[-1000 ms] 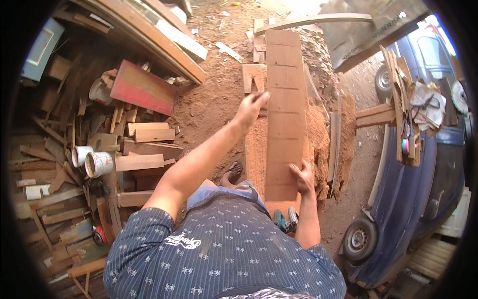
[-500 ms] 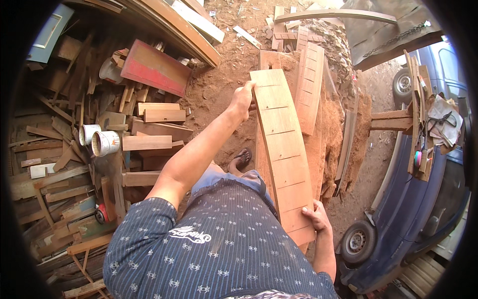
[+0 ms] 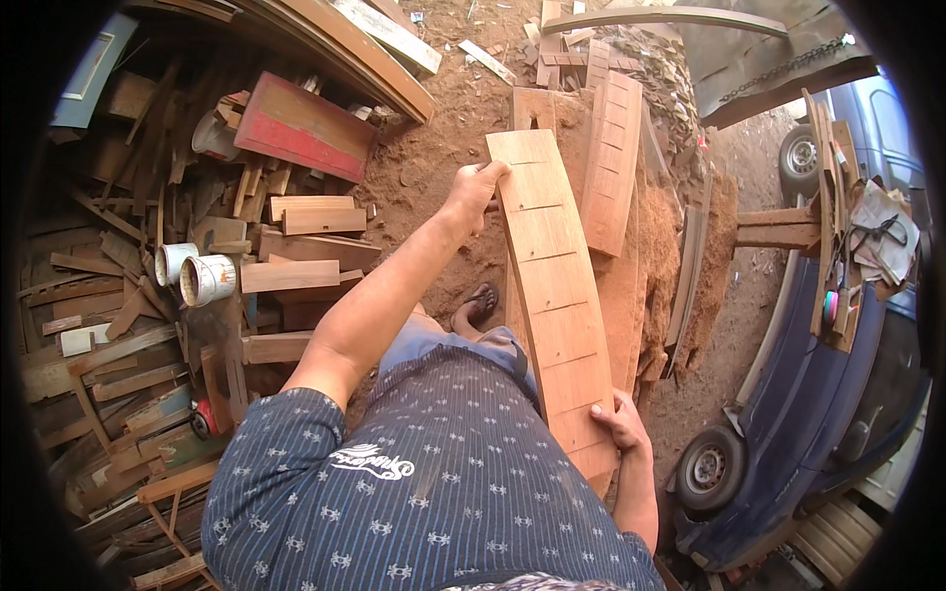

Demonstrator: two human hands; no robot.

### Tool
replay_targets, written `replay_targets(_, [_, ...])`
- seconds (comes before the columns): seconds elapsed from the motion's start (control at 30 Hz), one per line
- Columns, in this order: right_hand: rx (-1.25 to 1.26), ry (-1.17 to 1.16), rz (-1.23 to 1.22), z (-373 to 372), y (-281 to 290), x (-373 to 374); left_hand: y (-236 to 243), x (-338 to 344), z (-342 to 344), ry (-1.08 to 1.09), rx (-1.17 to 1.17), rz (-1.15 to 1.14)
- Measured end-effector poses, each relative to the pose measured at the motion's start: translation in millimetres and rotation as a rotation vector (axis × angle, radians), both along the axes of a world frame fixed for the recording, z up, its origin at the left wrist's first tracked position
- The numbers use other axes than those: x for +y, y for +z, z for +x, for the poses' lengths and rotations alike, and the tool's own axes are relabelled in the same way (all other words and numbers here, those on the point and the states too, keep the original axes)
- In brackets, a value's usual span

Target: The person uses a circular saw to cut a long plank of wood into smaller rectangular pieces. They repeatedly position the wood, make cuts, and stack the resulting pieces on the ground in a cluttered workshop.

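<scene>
A long wooden plank [image 3: 562, 295] with several short slots cut across its face slants in front of me, its near end close to my body. My left hand [image 3: 478, 192] grips its far left edge, the thumb on the upper face and the fingers beneath. Near the other end my right hand [image 3: 625, 426] holds the right edge, thumb on top, fingers mostly hidden under the wood. Beyond it a second slotted plank [image 3: 611, 163] of similar shape lies on the sawdust-covered bench [image 3: 623, 315].
Stacked wood offcuts [image 3: 291, 276], two white buckets [image 3: 208, 282] and a red-painted panel [image 3: 307, 126] fill the left side. A sawdust heap [image 3: 662, 241] lies right of the bench. Farther right stand a blue vehicle [image 3: 778, 414] and a wooden stand [image 3: 778, 229] holding small items.
The held plank has shifted slightly left, its far end moving a little away from me. Both hands keep their grip and move with it.
</scene>
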State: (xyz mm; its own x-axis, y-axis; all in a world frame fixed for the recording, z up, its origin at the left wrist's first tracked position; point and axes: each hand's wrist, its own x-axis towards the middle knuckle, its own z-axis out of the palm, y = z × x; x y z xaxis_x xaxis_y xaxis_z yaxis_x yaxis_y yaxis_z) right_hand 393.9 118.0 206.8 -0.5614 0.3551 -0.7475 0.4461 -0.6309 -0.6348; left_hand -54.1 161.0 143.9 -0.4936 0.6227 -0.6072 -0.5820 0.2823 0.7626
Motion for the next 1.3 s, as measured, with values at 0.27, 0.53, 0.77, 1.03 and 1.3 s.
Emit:
replay_targets(0.27, [-0.15, 0.039, 0.262, -28.5, -40.3, -2.5, -29.3, 6.2, -2.6, -0.024, 0.078, 0.013])
replay_targets(0.53, [-0.286, -0.113, 0.426, -42.5, -164.6, -19.9, -99.0, 4.3, 17.6, -0.419, 0.055, -0.093])
replay_targets(0.77, [-0.408, -0.203, 0.396, -51.7, -250.8, -18.5, -179.5, -116.7, -17.6, -0.661, 0.022, -0.392])
replay_targets(1.03, [-0.638, -0.273, 0.547, -90.6, -253.9, 5.5, -147.6, -181.5, -83.9, -0.656, 0.175, -0.613])
replay_targets(1.3, [-0.448, -1.031, 1.178, -26.6, -122.1, -39.9, -149.0, -136.3, -81.3, -0.912, 0.308, -0.588])
